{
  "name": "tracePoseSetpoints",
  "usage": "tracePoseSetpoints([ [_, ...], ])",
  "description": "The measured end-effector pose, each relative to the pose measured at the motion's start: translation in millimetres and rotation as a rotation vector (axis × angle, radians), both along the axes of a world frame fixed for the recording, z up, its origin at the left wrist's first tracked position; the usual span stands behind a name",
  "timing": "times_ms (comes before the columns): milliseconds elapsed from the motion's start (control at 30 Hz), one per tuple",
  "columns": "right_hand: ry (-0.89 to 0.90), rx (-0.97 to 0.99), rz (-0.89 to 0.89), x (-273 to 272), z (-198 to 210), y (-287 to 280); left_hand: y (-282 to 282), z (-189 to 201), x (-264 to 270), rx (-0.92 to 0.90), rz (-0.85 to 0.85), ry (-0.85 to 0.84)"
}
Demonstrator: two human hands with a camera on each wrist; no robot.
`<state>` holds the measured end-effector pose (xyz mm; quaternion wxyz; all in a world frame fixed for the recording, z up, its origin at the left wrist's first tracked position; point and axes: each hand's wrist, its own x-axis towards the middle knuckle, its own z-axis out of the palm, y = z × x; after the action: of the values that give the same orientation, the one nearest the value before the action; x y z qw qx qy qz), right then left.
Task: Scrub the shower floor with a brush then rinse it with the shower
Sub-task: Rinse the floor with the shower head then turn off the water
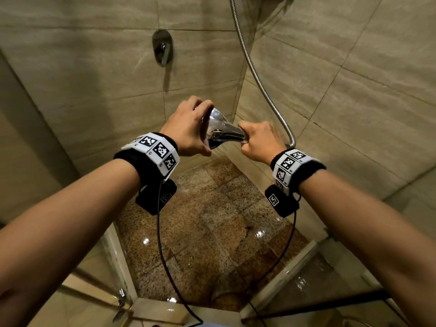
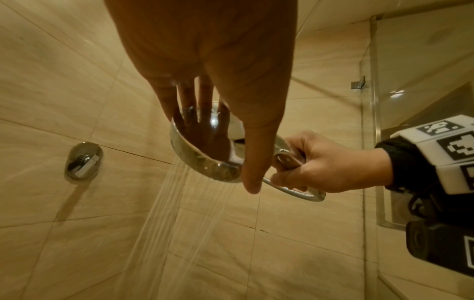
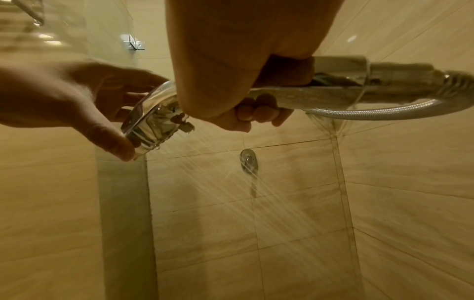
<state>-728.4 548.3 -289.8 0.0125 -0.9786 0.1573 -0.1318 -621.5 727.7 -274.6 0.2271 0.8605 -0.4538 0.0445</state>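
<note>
Head view: rinsing is underway; the right hand (image 1: 258, 140) grips the shower head (image 1: 220, 131) by its handle, the left hand (image 1: 188, 128) clasps its rim, and water sprays on the floor (image 1: 212, 232) below. Next, sweep the spray across.

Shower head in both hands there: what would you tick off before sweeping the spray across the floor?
1. Right hand grips the handle: ok.
2. Left hand steadies the rim of the shower head: ok.
3. Water running: ok, streams show in both wrist views.
4. Hose hangs free, no kink seen: ok.
5. Floor already wet and shiny: ok.
6. Scrubbing finished, brush put away: cannot tell.
</note>
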Motion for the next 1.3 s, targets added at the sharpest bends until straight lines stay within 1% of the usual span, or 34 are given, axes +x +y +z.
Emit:
tracePoseSetpoints([
  [300, -0.043, 0.130, 0.089, 20.3, -26.6, 15.0, 21.3, -5.0, 5.4, 0.055, 0.035, -0.004],
  [600, -0.013, 0.234, 0.166, 46.7, -46.1, 36.7, 47.3, -6.2, 9.6, 0.098, 0.100, -0.017],
  [833, 0.015, 0.261, 0.219, 54.6, -45.7, 50.6, 62.5, -8.9, 13.2, 0.128, 0.153, -0.025],
  [1033, -0.024, 0.298, 0.267, 64.7, -49.8, 63.5, 78.5, -2.0, 15.5, 0.177, 0.198, -0.050],
  [1300, -0.054, 0.447, 0.336, 80.1, -55.8, 93.7, 108.0, 6.8, 19.4, 0.250, 0.267, -0.097],
])
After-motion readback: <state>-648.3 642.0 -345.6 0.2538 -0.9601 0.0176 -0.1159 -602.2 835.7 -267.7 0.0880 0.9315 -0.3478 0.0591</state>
